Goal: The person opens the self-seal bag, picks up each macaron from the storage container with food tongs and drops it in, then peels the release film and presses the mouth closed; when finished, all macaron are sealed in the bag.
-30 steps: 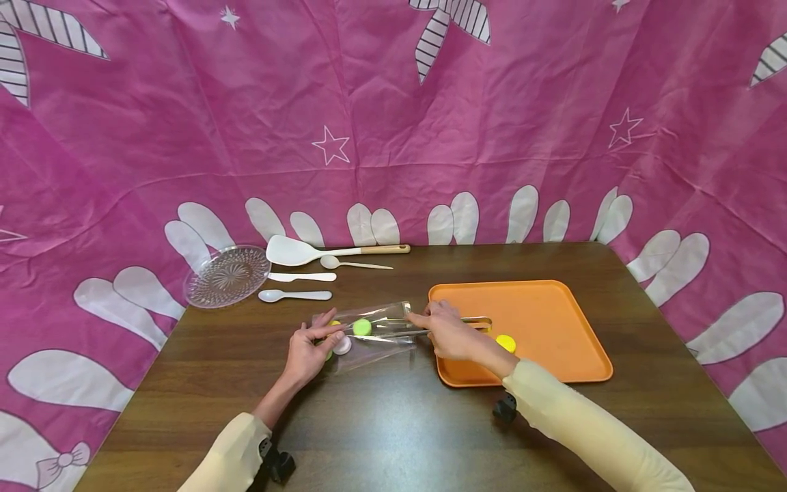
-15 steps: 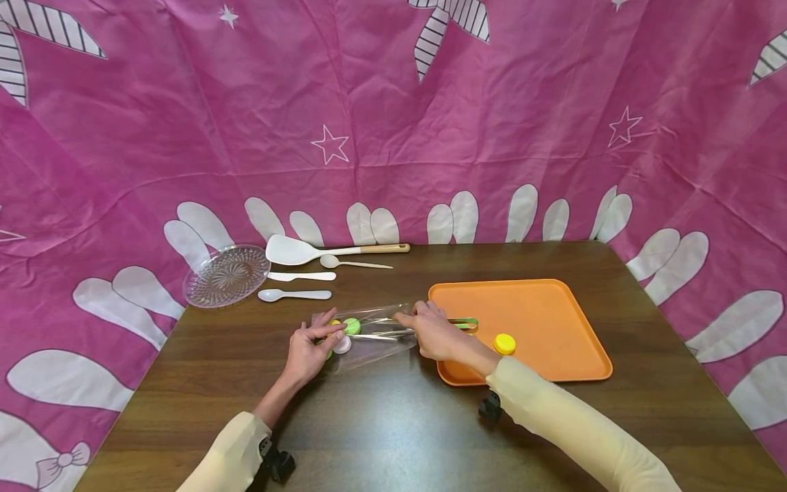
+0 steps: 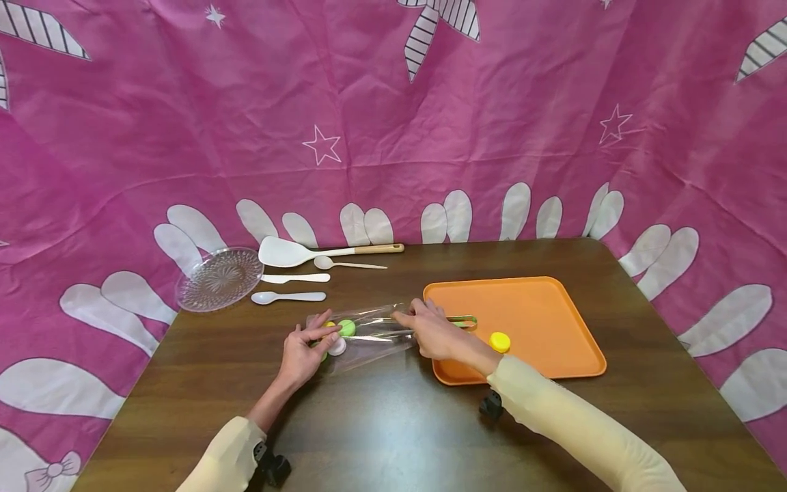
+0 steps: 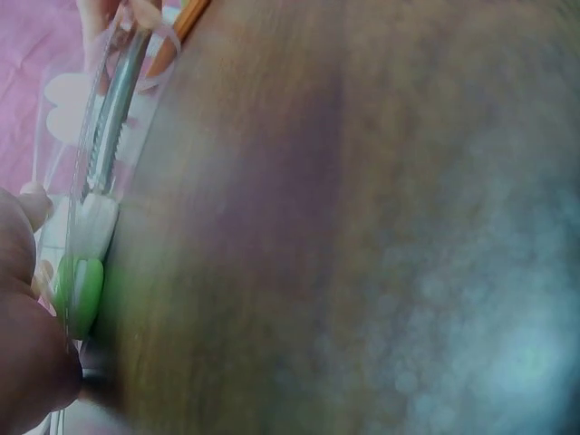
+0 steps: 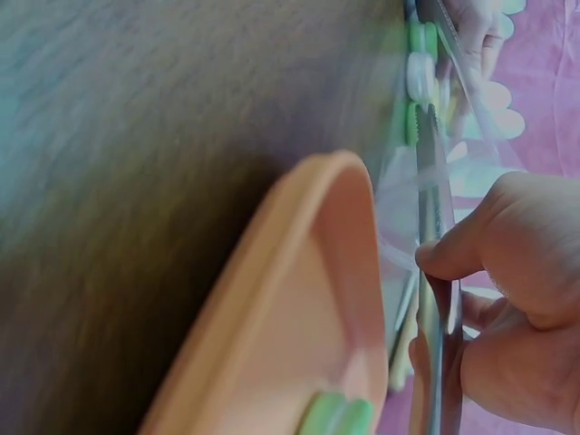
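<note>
My right fingers [image 5: 453, 254] pinch the tongs [image 5: 430, 186]: likely springy, slick metal; hold mid-arm. Left fingers [image 3: 320, 333] pinch the clear bag [image 3: 369, 354]: limp, featherlight film I'd guess, grab edges.

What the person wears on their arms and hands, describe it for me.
The left sleeve and right sleeve are both long, plain and pale cream-yellow, ending short of the wrist. A small black box shows beneath each cuff, one at the left and one at the right. The left hand and right hand wear no gloves.
</note>
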### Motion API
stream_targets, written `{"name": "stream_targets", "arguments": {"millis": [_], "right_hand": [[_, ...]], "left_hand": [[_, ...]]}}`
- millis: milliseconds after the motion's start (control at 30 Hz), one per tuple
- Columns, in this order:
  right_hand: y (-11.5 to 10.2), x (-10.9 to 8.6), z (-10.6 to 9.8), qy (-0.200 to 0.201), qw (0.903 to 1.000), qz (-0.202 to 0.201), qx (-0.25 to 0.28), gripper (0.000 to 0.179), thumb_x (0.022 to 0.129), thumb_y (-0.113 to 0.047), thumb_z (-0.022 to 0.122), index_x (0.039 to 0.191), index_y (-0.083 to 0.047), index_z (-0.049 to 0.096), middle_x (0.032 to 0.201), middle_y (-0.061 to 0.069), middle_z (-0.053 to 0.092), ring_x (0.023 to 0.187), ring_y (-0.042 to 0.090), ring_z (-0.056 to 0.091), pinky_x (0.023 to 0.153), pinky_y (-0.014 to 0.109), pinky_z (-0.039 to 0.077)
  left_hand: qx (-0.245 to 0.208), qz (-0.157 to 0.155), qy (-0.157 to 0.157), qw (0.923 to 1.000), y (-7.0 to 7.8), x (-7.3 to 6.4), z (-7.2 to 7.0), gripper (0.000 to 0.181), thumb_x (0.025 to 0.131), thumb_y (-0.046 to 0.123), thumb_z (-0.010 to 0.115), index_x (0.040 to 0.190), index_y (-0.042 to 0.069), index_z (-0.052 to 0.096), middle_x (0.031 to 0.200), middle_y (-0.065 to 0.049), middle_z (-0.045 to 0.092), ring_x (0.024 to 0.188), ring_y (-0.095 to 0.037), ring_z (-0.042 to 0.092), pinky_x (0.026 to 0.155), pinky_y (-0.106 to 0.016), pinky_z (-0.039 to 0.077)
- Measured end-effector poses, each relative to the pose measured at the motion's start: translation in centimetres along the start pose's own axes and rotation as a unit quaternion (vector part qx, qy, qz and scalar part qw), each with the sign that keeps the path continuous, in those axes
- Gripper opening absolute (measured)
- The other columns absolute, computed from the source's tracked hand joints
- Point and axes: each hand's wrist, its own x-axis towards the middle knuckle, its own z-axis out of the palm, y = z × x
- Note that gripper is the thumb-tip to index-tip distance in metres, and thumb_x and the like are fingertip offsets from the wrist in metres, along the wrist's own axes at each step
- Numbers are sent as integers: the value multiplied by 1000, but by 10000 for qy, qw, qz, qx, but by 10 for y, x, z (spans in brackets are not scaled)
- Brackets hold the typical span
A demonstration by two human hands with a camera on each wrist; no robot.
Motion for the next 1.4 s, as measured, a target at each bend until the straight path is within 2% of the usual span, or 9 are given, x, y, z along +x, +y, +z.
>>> {"name": "stream_targets", "arguments": {"millis": [200, 300, 533, 600, 867, 1033, 1133, 1267, 1400], "right_hand": [[12, -18, -12, -135, 9999, -22, -6, 67, 85, 9, 70, 146, -15, 53, 106, 10, 48, 94, 26, 39, 73, 36, 32], [23, -31, -19, -171, 9998, -57, 9, 71, 83, 12, 71, 146, -15, 53, 104, 7, 46, 92, 25, 38, 72, 36, 31], [51, -65, -37, -32, 10000, -14, -15, 74, 79, 20, 68, 143, -14, 54, 102, 5, 47, 91, 25, 39, 72, 36, 32], [59, -74, -42, 67, 10000, 21, -22, 71, 80, 19, 68, 142, -13, 56, 103, 6, 48, 92, 25, 40, 73, 37, 34], [92, -121, -55, 420, 9990, 123, -125, 68, 81, 18, 67, 142, -11, 56, 103, 6, 51, 90, 25, 43, 73, 37, 36], [107, -148, -56, 695, 9973, 60, -229, 68, 80, 18, 66, 140, -12, 58, 99, 4, 50, 86, 21, 43, 71, 34, 41], [115, -162, -55, 996, 9946, -114, -286, 72, 74, 22, 64, 138, -12, 60, 96, 3, 49, 85, 20, 42, 69, 33, 41], [124, -180, -54, 1366, 9898, -239, -319, 78, 69, 24, 63, 137, -13, 59, 95, 0, 47, 82, 18, 40, 65, 33, 35], [132, -197, -55, 1446, 9886, -137, -387, 86, 68, 24, 67, 140, -20, 56, 98, 0, 47, 82, 18, 39, 66, 33, 33]], "left_hand": [[-49, 33, 57, 10000, -1, -3, -3, 14, 84, -5, 77, 97, -3, 78, 129, -23, 62, 128, -46, 50, 107, -76, 8], [-51, 70, 87, 9999, 2, -3, -4, 13, 83, -7, 76, 97, -5, 77, 128, -26, 61, 127, -47, 50, 105, -77, 9], [-82, 122, 149, 9998, 33, -3, -7, 13, 82, -15, 72, 95, -13, 74, 126, -35, 58, 125, -56, 47, 103, -80, 8], [-63, 116, 132, 9998, 36, -1, -7, 13, 82, -15, 72, 95, -14, 73, 126, -36, 57, 125, -57, 46, 103, -80, 9], [-78, 58, 85, 9999, 5, 1, -1, 12, 85, -7, 75, 97, -6, 77, 130, -26, 60, 128, -50, 48, 107, -76, 8], [-173, 92, 43, 9998, 1, 0, -1, 12, 85, -4, 76, 97, -3, 78, 130, -24, 60, 129, -47, 48, 107, -76, 7], [-113, 90, 51, 9999, 6, 0, 0, 12, 85, -6, 75, 97, -4, 78, 130, -26, 60, 129, -48, 48, 106, -77, 8], [-73, 122, 86, 9999, 23, -1, -1, 13, 83, -12, 73, 96, -10, 75, 128, -32, 58, 126, -54, 47, 104, -78, 8], [-71, 180, 82, 9998, 39, -1, -2, 14, 83, -15, 71, 97, -13, 73, 127, -36, 56, 124, -58, 46, 103, -79, 8]]}}
